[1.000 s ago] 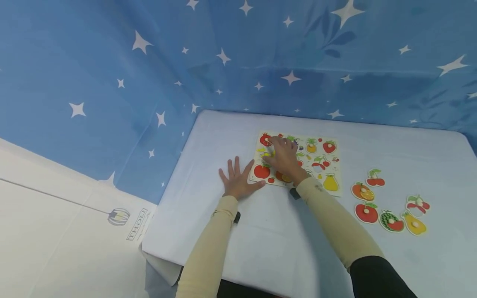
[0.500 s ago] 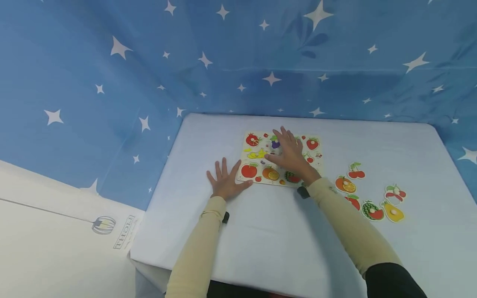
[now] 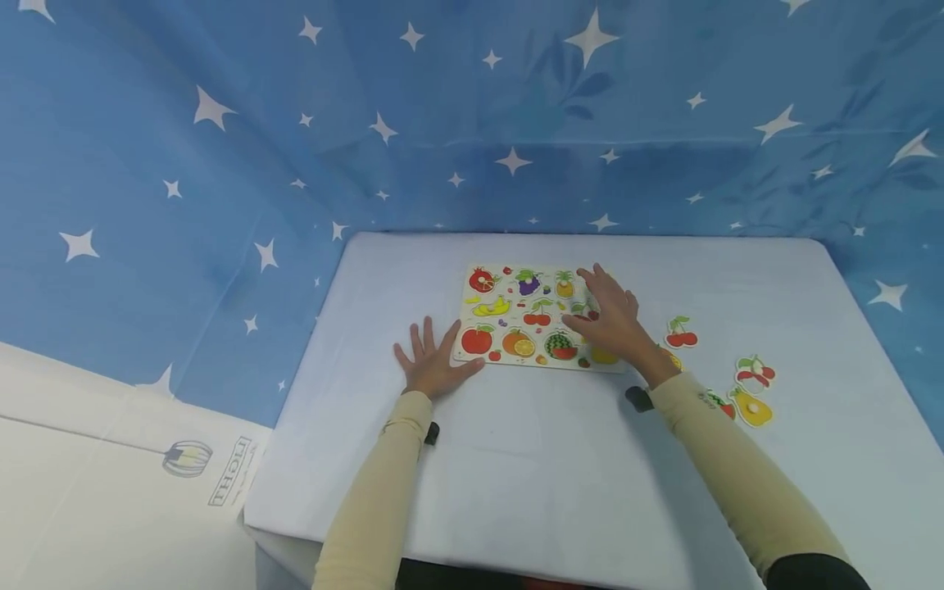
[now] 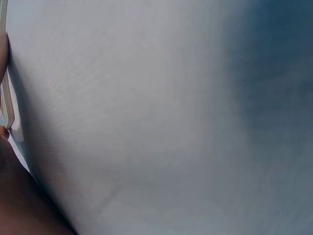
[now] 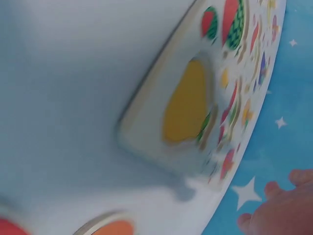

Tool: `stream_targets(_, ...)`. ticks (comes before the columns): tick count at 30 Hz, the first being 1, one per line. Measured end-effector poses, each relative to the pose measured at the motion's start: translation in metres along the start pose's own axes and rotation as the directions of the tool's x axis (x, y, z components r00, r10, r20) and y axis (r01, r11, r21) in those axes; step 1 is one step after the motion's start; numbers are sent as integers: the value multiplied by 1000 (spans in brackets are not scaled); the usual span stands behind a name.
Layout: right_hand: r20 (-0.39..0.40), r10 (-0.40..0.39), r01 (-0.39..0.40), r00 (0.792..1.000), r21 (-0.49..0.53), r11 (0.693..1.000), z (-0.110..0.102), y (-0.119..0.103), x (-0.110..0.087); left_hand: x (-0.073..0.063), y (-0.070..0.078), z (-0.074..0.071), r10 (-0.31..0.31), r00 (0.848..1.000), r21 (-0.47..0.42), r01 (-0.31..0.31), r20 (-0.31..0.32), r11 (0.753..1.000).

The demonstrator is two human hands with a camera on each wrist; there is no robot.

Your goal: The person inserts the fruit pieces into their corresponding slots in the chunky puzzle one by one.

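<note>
A fruit puzzle board (image 3: 519, 319), printed with grapes, bananas, an apple and other fruit, lies flat on the white table. My left hand (image 3: 435, 369) spreads its fingers at the board's left edge, with the thumb at the lower left corner. In the left wrist view only slivers of that hand and the board's edge (image 4: 7, 107) appear. Over the board's right part my right hand (image 3: 610, 324) reaches with fingers apart, holding nothing and covering some pictures. The right wrist view has the yellow pear picture (image 5: 186, 105) near a board corner, with fingertips (image 5: 272, 190) beyond it.
Loose fruit pieces lie right of the board: cherries (image 3: 681, 334), a red-and-white fruit (image 3: 755, 373) and a pear (image 3: 752, 408). My right forearm partly hides an orange piece (image 3: 671, 358) and a watermelon piece (image 3: 721, 403). A blue starry curtain (image 3: 472, 106) hangs behind the table (image 3: 516, 459).
My right hand has moved rightward across the board, uncovering the bananas, grapes and middle cherries. The left hand stays at the board's edge. The head view has turned slightly right.
</note>
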State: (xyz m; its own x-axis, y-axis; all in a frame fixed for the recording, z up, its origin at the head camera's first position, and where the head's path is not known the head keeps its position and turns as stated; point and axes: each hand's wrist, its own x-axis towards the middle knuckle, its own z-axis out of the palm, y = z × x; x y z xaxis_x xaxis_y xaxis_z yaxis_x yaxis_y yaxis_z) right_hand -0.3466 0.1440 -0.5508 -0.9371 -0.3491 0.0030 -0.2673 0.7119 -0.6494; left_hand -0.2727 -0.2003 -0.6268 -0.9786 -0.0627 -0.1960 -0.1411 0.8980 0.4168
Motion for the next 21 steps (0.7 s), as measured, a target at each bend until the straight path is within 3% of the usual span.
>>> stream_targets(5,-31,41,-40,999,33,999,-12,14,-16,1,-3,3,12,1000,-20,-13,-7,1000)
stream_targets(14,-46,66,-66,997,1,998,-35,42,-38,-2,-2,-1,7,1000,-47,-7,5,999)
stream_targets(21,-63,159,-159,985,11,987,-48,65,-51,-3,0,-1,2,1000,-46,-1,18,999)
